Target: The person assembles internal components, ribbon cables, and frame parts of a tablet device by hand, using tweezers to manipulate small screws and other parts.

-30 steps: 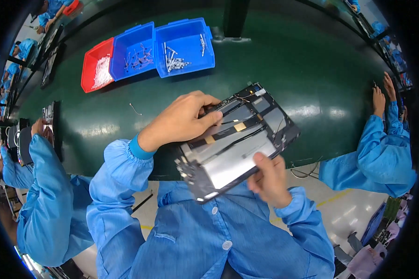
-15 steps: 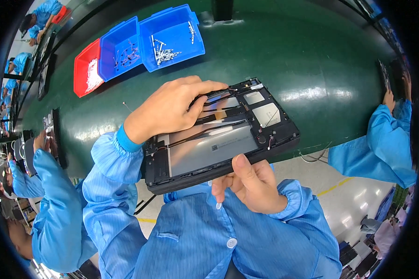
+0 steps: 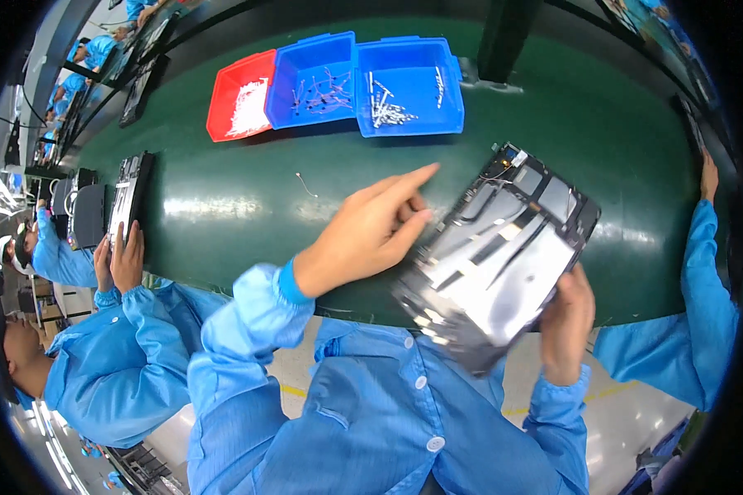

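Note:
An opened tablet (image 3: 504, 256) with a black frame, silvery battery panels and dark flat cables is held tilted over the table's near edge, slightly blurred. My right hand (image 3: 570, 318) grips its right-hand edge; some of the fingers are hidden beneath it. Just left of the tablet, my left hand (image 3: 371, 223) is in the air with nothing in it. Its index finger and thumb stretch out apart while the other fingers curl. A thin wire (image 3: 307, 183) with a small end piece lies on the green table (image 3: 239, 181).
At the back stand a red bin (image 3: 215, 111) of white pieces, a blue bin (image 3: 281, 115) of thin wired parts and another blue bin (image 3: 446, 124) of small strips. A dark post (image 3: 508, 41) rises behind. Co-workers sit at both sides, one with a similar device (image 3: 128, 194).
The tablet has turned and shifted right, its near end swinging down. My left hand has come off it, and my right hand has moved from its near edge to its right side.

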